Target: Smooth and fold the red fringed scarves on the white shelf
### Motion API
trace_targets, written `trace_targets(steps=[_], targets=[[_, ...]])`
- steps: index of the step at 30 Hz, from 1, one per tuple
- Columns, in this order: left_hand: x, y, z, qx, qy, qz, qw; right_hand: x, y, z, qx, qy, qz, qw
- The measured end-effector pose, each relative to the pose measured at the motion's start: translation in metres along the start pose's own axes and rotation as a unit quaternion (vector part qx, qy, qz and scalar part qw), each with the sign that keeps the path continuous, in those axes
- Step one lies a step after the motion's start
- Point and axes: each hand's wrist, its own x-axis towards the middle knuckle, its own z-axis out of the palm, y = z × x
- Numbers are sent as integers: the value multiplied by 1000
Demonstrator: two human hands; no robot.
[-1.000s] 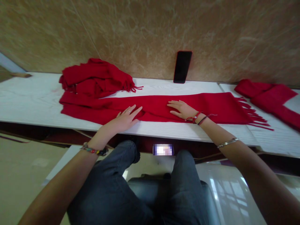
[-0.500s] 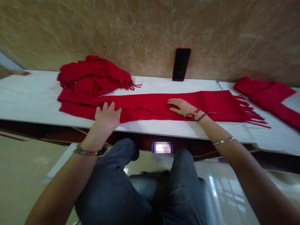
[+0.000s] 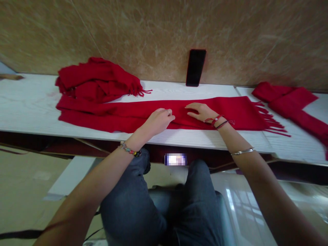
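Observation:
A red scarf [image 3: 230,114] lies lengthwise along the white table, its fringe at the right end and mild wrinkles near the middle. My left hand [image 3: 159,122], with a ring on one finger, is over the middle of the scarf. Its fingers are curled and drawn together; what they hold, if anything, is hidden. A little to the right, my right hand [image 3: 202,111] rests on the scarf with fingers apart and slightly bent. The scarf's left end runs up against a bunched pile of red scarf cloth [image 3: 94,80].
A dark phone [image 3: 196,67] leans on the marble wall [image 3: 153,34] behind the white table [image 3: 30,102]. Another red scarf [image 3: 294,102] lies loosely folded at the right. Below the table edge, a device with a lit screen [image 3: 175,159] shows above my knees.
My left hand has moved right along the scarf to its middle, and its spread fingers have curled in. My right hand stays in nearly the same place on the scarf.

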Motion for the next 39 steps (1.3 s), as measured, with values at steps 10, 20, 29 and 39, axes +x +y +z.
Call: trace_targets(steps=[10,20,29,39], targets=[[2,-7,-10,-12,-50,-28,998,-4,20,-6,-55,3,59,997],[2,-14,-2,38,33,-56,997,-2,25,-1,-147,25,168,974],[-8,-11,-4,30,-53,-63,996,-1,21,3,-195,48,163,966],[-18,-6,-1,7,-83,-92,992,-2,19,-4,-147,39,155,976]])
